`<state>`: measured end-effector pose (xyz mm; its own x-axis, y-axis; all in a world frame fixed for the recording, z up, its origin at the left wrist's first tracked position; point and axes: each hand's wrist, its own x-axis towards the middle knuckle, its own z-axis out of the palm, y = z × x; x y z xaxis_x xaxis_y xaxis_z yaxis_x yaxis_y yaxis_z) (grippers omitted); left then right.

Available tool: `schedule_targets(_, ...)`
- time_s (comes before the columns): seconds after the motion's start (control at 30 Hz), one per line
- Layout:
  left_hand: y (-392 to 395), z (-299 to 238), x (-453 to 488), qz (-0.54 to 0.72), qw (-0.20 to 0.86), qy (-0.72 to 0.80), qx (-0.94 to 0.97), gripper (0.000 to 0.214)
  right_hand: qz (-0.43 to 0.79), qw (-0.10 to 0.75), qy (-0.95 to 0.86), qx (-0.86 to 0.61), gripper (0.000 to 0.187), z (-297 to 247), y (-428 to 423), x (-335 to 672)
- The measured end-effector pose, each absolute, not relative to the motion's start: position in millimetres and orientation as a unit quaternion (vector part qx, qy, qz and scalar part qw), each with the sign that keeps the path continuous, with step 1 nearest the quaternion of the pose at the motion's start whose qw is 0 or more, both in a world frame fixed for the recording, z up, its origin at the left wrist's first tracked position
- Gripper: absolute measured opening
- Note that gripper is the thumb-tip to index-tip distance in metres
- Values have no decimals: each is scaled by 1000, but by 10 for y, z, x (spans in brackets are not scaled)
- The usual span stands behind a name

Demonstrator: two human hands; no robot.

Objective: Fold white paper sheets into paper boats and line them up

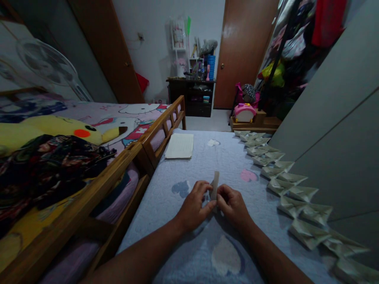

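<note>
A narrow folded strip of paper [215,182] stands between my two hands, just above the heart-patterned bed cover. My left hand [197,203] has its thumb and fingers closed on the strip's left side. On the other side, my right hand [232,203] pinches the strip's lower right edge with curled fingers. The lower end of the strip is partly hidden by my fingers. Farther off lies a stack of pale paper sheets [179,146]. Along the right side run rows of folded paper pieces [291,183] with pointed ends, shaped like small boats.
A wooden bed rail [139,148] borders the left, with a yellow plush toy [56,128] on the bed beyond it. A tall pale cabinet [334,157] stands at the right. A dark dresser [191,98] and a pink toy case [245,113] are at the back.
</note>
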<state>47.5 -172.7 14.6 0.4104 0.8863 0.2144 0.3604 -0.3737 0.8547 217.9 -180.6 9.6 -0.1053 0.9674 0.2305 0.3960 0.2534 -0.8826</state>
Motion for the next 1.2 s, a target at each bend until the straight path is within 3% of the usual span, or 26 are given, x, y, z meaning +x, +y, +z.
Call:
schedule_targets(0.37, -1687, 166, 474, 373, 509, 372, 680, 20, 443, 459, -605, -477, 18, 12, -1787, 2187)
schedule_targets(1.2, -1693, 169, 455, 396, 502, 360, 680, 20, 471, 453, -605, -455, 17, 22, -1792, 2184)
